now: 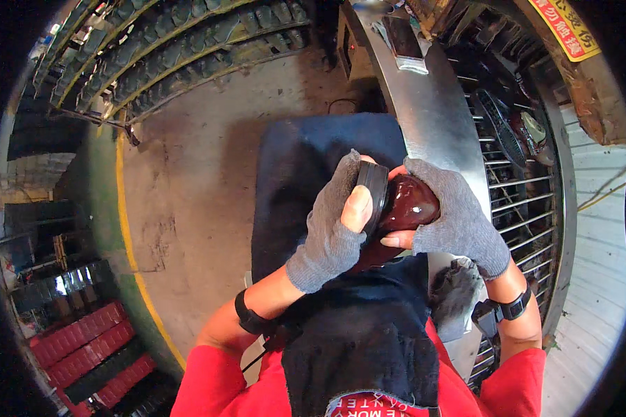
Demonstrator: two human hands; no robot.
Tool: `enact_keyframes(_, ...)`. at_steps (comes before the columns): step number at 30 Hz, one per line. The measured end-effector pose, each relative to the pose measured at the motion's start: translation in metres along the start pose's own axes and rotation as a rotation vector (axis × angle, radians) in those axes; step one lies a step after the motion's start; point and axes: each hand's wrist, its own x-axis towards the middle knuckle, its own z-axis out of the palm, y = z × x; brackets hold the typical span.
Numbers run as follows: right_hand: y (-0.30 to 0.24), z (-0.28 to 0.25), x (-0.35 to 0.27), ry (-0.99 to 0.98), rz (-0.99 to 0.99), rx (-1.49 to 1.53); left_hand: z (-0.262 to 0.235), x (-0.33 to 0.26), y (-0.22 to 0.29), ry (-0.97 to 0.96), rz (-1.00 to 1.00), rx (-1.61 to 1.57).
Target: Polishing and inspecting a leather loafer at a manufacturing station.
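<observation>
Both gloved hands grasp a glossy dark-red rounded part (410, 205): left hand (334, 222) clenched on its black round rim (374, 191) (thumb across), right hand (455, 219) cupping it.

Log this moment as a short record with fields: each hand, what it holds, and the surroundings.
left hand: left hand in a grey fingerless glove, thumb across a black round cap
right hand: right hand in a matching glove, wrapped around a glossy dark red jar
jar pose: tilted, cap end toward the left hand
under hands: dark blue cloth over the lap
right side: metal wire rack
left side: concrete floor with a yellow line, red crates
</observation>
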Motion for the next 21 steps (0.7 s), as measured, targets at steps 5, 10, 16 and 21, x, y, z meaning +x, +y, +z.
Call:
enact_keyframes(5, -0.009, 0.006, 0.0, 0.047, -0.08, -0.067, -0.008, -0.003, 0.016, -0.073, -0.053, -0.057)
enact_keyframes(10, -0.035, 0.008, -0.011, -0.005, -0.113, -0.229, -0.013, -0.021, 0.034, -0.075, -0.19, -0.057)
enact_keyframes(16, -0.045, 0.018, -0.062, -0.095, -0.146, -0.267, -0.035, -0.04, 0.049, -0.463, 0.043, -0.068)
enact_keyframes(21, -0.056, 0.026, -0.077, -0.072, -0.057, -0.091, -0.019, -0.039, 0.077, -0.225, -0.197, -0.172)
